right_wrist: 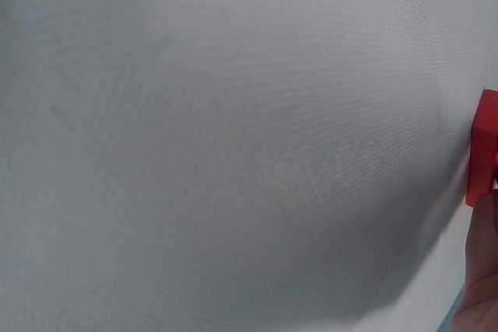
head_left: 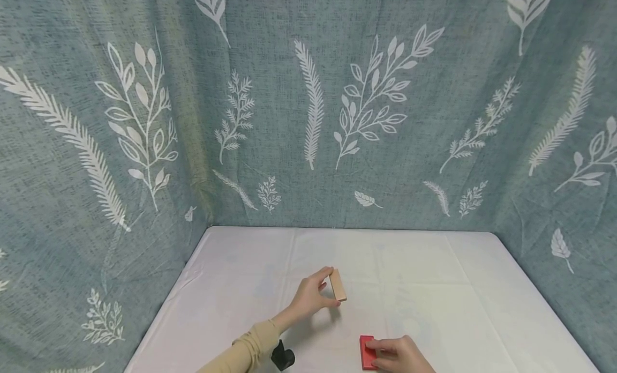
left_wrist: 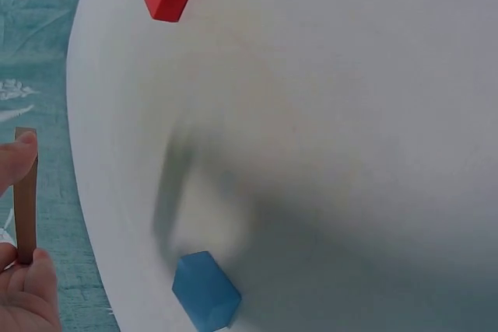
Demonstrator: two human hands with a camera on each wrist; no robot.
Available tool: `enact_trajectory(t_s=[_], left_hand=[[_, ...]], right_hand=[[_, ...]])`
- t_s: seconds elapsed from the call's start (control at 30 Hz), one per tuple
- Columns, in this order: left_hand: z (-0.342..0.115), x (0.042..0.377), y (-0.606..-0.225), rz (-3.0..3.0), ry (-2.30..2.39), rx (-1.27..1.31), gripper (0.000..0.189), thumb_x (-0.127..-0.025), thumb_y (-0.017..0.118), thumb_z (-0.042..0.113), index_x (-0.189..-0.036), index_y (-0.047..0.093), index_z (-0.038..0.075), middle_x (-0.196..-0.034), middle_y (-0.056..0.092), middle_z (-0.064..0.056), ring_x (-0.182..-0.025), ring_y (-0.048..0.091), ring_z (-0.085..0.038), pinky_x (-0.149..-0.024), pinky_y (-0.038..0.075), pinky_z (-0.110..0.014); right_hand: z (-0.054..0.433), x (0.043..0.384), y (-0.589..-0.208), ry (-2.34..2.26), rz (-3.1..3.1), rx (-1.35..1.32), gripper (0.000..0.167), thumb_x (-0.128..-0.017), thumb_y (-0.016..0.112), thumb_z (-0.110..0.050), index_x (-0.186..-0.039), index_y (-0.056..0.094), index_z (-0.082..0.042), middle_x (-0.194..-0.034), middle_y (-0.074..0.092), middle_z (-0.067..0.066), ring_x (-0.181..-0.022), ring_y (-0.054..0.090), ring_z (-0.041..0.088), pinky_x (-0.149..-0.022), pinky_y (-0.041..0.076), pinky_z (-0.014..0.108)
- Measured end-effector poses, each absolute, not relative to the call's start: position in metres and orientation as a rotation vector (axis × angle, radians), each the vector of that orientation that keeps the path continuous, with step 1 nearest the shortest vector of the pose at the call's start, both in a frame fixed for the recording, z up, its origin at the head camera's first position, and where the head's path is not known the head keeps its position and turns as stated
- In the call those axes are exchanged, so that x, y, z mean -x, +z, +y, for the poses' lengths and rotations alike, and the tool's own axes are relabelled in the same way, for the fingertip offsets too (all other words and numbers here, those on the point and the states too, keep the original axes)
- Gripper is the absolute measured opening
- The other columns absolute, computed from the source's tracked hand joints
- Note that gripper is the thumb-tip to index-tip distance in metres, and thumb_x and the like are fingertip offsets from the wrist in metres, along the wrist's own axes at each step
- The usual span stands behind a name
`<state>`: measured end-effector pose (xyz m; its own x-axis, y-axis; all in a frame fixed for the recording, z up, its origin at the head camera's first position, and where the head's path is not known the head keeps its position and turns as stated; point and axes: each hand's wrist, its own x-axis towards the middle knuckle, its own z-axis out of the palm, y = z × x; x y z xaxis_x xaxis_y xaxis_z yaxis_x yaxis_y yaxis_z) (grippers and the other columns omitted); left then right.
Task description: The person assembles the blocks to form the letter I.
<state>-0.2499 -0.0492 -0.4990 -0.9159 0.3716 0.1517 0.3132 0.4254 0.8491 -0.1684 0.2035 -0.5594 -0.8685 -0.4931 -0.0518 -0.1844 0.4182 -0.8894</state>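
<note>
My left hand [head_left: 308, 297] pinches a plain wooden block [head_left: 338, 285] by its two ends, thumb at the near end and fingertip at the far end. It is held above the white table, with a shadow below. My right hand [head_left: 402, 354] grips a red block [head_left: 366, 352] near the table's front; in the right wrist view the red block [right_wrist: 483, 149] shows at the right edge, close to the cloth. A blue block [left_wrist: 206, 291] with angled ends appears in the left wrist view, on the table; it does not show in the head view.
A white cloth covers the table [head_left: 434, 298]. Blue-green curtains [head_left: 270, 121] with white leaf prints hang behind it and along both sides. A black camera mount [head_left: 282, 357] sits beside the left sleeve [head_left: 250, 345].
</note>
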Motion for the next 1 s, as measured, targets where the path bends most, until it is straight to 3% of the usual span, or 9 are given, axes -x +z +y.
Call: enact_trajectory(t_s=[0.57, 1.0], left_hand=[[-0.043, 0.262, -0.478, 2.610, 1.508, -0.675, 0.080, -0.071, 0.081, 0.002, -0.139, 0.041, -0.006, -0.148, 0.036, -0.024, -0.137, 0.037, -0.035, -0.106, 0.046, -0.033], [-0.037, 0.264, -0.473, 2.577, 1.518, -0.768, 0.078, -0.071, 0.080, 0.002, -0.138, 0.041, -0.009, -0.146, 0.039, -0.026, -0.136, 0.037, -0.037, -0.105, 0.047, -0.033]], right_hand=[[0.203, 0.170, -0.562, -1.432, 2.373, 0.549, 0.038, -0.080, 0.076, -0.026, -0.108, 0.071, -0.002, -0.103, 0.073, 0.011, -0.086, 0.066, -0.001, -0.076, 0.062, 0.027], [0.202, 0.169, -0.559, -1.414, 2.377, 0.533, 0.035, -0.080, 0.075, -0.022, -0.108, 0.071, -0.002, -0.102, 0.073, 0.010, -0.083, 0.065, 0.000, -0.076, 0.062, 0.027]])
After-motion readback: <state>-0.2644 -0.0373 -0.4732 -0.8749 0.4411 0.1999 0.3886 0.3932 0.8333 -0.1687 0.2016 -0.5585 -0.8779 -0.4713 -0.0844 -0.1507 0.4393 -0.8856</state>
